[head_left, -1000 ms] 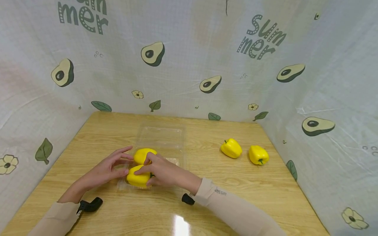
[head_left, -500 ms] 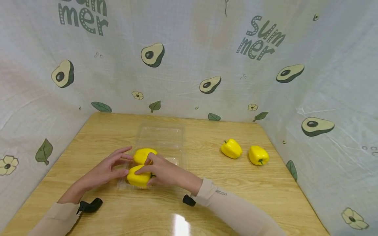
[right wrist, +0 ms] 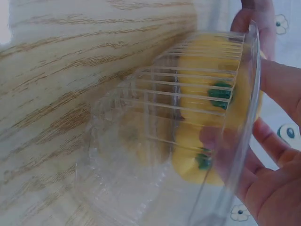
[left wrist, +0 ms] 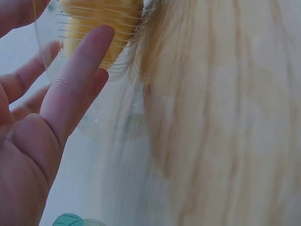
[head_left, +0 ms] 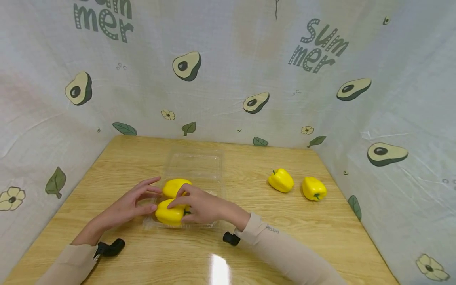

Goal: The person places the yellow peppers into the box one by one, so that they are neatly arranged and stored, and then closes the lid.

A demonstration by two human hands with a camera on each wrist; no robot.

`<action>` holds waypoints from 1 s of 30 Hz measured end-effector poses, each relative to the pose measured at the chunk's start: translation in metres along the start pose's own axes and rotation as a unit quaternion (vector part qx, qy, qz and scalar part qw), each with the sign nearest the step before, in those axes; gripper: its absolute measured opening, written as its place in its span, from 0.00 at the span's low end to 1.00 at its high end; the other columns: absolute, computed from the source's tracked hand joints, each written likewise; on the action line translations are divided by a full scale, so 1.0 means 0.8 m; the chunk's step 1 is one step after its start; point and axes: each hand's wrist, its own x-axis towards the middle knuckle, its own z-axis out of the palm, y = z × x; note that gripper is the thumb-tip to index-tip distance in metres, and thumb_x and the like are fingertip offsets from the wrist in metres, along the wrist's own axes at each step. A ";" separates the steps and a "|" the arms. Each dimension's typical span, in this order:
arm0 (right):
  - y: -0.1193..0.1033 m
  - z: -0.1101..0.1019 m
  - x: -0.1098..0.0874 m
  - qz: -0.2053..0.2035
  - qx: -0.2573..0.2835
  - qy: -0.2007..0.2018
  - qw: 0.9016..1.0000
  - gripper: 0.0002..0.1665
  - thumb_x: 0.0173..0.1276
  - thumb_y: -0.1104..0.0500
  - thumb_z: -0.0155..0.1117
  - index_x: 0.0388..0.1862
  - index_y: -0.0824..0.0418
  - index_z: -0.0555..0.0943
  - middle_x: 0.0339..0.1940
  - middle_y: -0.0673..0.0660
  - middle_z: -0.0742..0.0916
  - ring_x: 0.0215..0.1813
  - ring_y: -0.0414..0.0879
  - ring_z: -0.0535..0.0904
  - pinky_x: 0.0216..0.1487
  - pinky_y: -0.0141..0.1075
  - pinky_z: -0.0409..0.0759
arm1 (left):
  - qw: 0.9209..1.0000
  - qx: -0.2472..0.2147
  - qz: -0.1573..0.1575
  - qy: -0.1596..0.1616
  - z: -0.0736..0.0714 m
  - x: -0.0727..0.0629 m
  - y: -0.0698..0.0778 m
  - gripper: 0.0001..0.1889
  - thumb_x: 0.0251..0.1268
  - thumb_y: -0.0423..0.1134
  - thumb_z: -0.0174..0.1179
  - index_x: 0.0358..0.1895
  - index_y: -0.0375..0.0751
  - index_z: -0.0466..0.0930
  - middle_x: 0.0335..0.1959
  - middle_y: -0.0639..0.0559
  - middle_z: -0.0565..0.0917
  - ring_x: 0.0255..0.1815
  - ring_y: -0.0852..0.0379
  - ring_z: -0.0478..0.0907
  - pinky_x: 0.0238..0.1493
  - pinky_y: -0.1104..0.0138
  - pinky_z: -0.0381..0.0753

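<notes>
Two yellow bell peppers lie side by side in the left part of a clear plastic clamshell box (head_left: pixel 218 188), its lid folded back. My right hand (head_left: pixel 206 206) reaches in from the right and holds the front bell pepper (head_left: pixel 167 214) near its stem end, fingertips on its top and side. Behind it sits the back bell pepper (head_left: pixel 173 187), partly covered by my right fingers. My left hand (head_left: pixel 122 208) is at the box's left side, fingers spread and fairly straight, thumb by the front pepper. Through the ribbed wall, the right wrist view shows both green stems (right wrist: pixel 220 93).
Two more yellow bell peppers, one nearer (head_left: pixel 281 180) and one farther right (head_left: pixel 314 189), lie on the wooden table (head_left: pixel 256 237). The clear lid (head_left: pixel 194 162) lies flat behind the box. A printed cloth (head_left: pixel 221 67) hangs around the table's back and sides.
My right hand has shifted very slightly right along the front pepper. The peppers, the box and my left hand keep their places; the head view has turned slightly.
</notes>
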 end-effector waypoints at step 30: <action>-0.006 0.022 -0.006 -0.032 -0.125 0.076 0.989 0.27 0.72 0.55 0.76 0.68 0.47 0.84 0.64 0.56 0.77 0.60 0.46 0.77 0.64 0.26 0.73 | 1.000 -0.015 0.026 -0.005 0.002 0.003 -0.004 0.19 0.77 0.32 0.65 0.67 0.40 0.78 0.85 0.32 0.52 0.67 0.25 0.75 0.59 0.72 0.79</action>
